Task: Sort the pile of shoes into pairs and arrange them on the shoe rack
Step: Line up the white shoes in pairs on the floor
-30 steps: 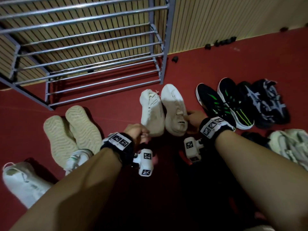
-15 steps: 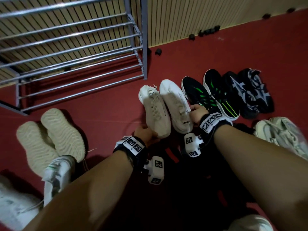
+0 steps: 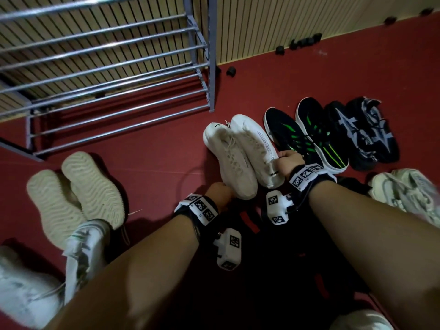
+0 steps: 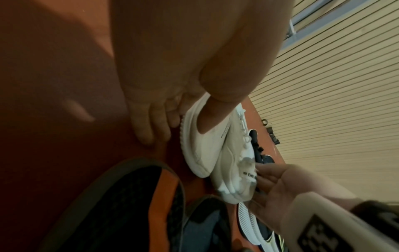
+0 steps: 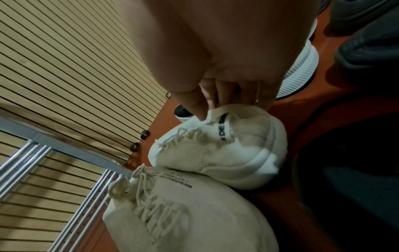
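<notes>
Two cream-white lace-up sneakers stand side by side on the red floor. My left hand (image 3: 220, 190) grips the heel of the left sneaker (image 3: 232, 160); in the left wrist view the thumb lies on its side (image 4: 200, 145) and the fingers curl beneath. My right hand (image 3: 285, 160) pinches the heel collar of the right sneaker (image 3: 256, 146), thumb and fingers closed on its rim (image 5: 226, 150). The grey metal shoe rack (image 3: 119, 67) stands at the upper left against the slatted wall, with nothing on its bars.
A black-and-green pair (image 3: 309, 136) and a black-and-grey pair (image 3: 362, 132) stand to the right. Grey-white shoes (image 3: 404, 194) lie at the far right. On the left a beige pair (image 3: 73, 191) lies soles up, beside a white-green shoe (image 3: 83, 246) and a white shoe (image 3: 21, 294).
Both hands have turned the two cream sneakers from lying tilted apart to standing close together, laces up. The view has also shifted a little.
</notes>
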The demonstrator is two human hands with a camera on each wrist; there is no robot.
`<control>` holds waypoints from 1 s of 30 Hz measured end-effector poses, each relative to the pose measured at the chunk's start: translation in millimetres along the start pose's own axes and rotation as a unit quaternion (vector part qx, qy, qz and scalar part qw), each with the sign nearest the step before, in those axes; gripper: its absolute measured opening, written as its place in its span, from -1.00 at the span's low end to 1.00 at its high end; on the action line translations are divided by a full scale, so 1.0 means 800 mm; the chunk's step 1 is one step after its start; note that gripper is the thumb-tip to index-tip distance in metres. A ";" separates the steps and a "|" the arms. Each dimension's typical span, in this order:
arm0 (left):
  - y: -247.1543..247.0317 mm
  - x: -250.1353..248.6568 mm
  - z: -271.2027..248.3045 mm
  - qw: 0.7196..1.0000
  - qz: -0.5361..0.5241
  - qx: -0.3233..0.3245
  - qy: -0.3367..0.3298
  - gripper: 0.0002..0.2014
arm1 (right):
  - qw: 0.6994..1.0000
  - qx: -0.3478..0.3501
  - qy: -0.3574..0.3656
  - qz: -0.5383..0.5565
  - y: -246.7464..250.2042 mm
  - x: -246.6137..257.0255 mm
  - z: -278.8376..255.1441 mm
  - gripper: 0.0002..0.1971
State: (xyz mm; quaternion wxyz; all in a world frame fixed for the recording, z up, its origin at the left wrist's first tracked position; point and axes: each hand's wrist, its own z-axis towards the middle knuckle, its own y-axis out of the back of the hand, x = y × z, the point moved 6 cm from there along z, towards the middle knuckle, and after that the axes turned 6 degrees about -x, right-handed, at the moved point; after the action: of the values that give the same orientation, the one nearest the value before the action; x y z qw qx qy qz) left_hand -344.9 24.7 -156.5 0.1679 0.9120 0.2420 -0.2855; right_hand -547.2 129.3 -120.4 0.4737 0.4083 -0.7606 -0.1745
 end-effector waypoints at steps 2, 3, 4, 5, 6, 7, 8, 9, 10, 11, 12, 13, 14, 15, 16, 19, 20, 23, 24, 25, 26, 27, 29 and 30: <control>0.000 -0.001 -0.003 1.000 0.019 0.002 -0.002 -0.59 | 1.000 0.012 -0.008 0.019 -0.003 -0.002 -0.002 -0.73; -0.001 -0.002 -0.004 1.000 0.020 0.004 -0.003 -0.59 | 0.999 0.023 -0.010 0.032 -0.004 -0.001 -0.004 -0.72; -0.002 -0.005 -0.008 1.000 0.022 0.004 -0.005 -0.59 | 0.999 0.033 -0.011 0.041 -0.007 0.000 -0.006 -0.71; -0.002 -0.006 -0.010 1.000 0.023 0.000 -0.008 -0.58 | 0.998 0.040 -0.007 0.040 -0.009 0.001 -0.006 -0.73; -0.001 -0.007 -0.013 1.000 0.025 -0.006 -0.010 -0.58 | 0.998 0.046 0.000 0.038 -0.011 0.003 -0.007 -0.75; 0.000 -0.007 -0.014 0.999 0.028 -0.013 -0.012 -0.59 | 0.998 0.048 0.007 0.037 -0.010 0.007 -0.010 -0.78; 0.000 -0.008 -0.017 0.999 0.033 -0.017 -0.015 -0.59 | 0.998 0.045 0.014 0.037 -0.010 0.011 -0.014 -0.79; 0.001 -0.009 -0.021 0.999 0.037 -0.018 -0.019 -0.59 | 0.998 0.041 0.023 0.034 -0.008 0.016 -0.018 -0.78; 0.001 -0.012 -0.027 0.999 0.041 -0.017 -0.023 -0.58 | 0.998 0.039 0.036 0.030 -0.009 0.022 -0.023 -0.77; 0.004 -0.014 -0.031 0.999 0.039 -0.020 -0.028 -0.57 | 0.997 0.041 0.053 0.024 -0.010 0.029 -0.031 -0.74; 0.007 -0.017 -0.038 0.999 0.035 -0.022 -0.035 -0.56 | 0.996 0.042 0.071 0.017 -0.012 0.037 -0.040 -0.70; 0.012 -0.018 -0.043 0.998 0.031 -0.027 -0.040 -0.54 | 0.995 0.043 0.091 0.009 -0.012 0.046 -0.053 -0.67; 0.018 -0.018 -0.048 0.998 0.031 -0.031 -0.048 -0.51 | 0.993 0.045 0.110 0.002 -0.014 0.055 -0.067 -0.64; 0.026 -0.018 -0.052 0.997 0.032 -0.035 -0.057 -0.46 | 0.990 0.049 0.132 -0.006 -0.017 0.067 -0.083 -0.63; 0.035 -0.019 -0.060 0.996 0.036 -0.037 -0.067 -0.45 | 0.986 0.059 0.155 -0.017 -0.021 0.080 -0.100 -0.62; 0.082 -0.032 -0.115 0.991 0.053 -0.072 -0.102 -0.63 | 0.970 0.103 0.218 -0.040 -0.040 0.124 -0.157 -0.57; 0.103 -0.034 -0.131 0.987 0.070 -0.090 -0.109 -0.69 | 0.965 0.114 0.235 -0.041 -0.046 0.138 -0.178 -0.55; 0.175 -0.033 -0.169 0.976 0.095 -0.152 -0.126 -0.84 | 0.951 0.126 0.281 -0.041 -0.066 0.180 -0.242 -0.56; 0.202 -0.029 -0.182 0.974 0.081 -0.170 -0.122 -0.87 | 0.947 0.129 0.292 -0.031 -0.074 0.192 -0.265 -0.56; 0.228 -0.024 -0.198 0.973 0.061 -0.187 -0.120 -0.86 | 0.944 0.135 0.301 -0.025 -0.084 0.201 -0.286 -0.57; 0.254 -0.017 -0.211 0.971 0.045 -0.203 -0.115 -0.86 | 0.941 0.140 0.308 -0.023 -0.094 0.209 -0.305 -0.57; 0.279 -0.010 -0.223 0.969 0.042 -0.215 -0.115 -0.93 | 0.939 0.146 0.311 -0.025 -0.106 0.214 -0.321 -0.58; 0.325 0.008 -0.246 0.964 0.038 -0.234 -0.117 -0.79 | 0.935 0.163 0.315 -0.032 -0.135 0.219 -0.351 -0.59; 0.347 0.020 -0.257 0.962 0.028 -0.247 -0.109 -0.73 | 0.932 0.172 0.316 -0.036 -0.151 0.218 -0.363 -0.59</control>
State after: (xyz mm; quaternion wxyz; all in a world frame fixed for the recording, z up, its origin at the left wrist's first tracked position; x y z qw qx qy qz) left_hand -94.1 -107.8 41.2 0.4214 0.8117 0.2597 -0.3101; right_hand -279.5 -45.7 44.5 0.6054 0.5448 -0.5748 0.0796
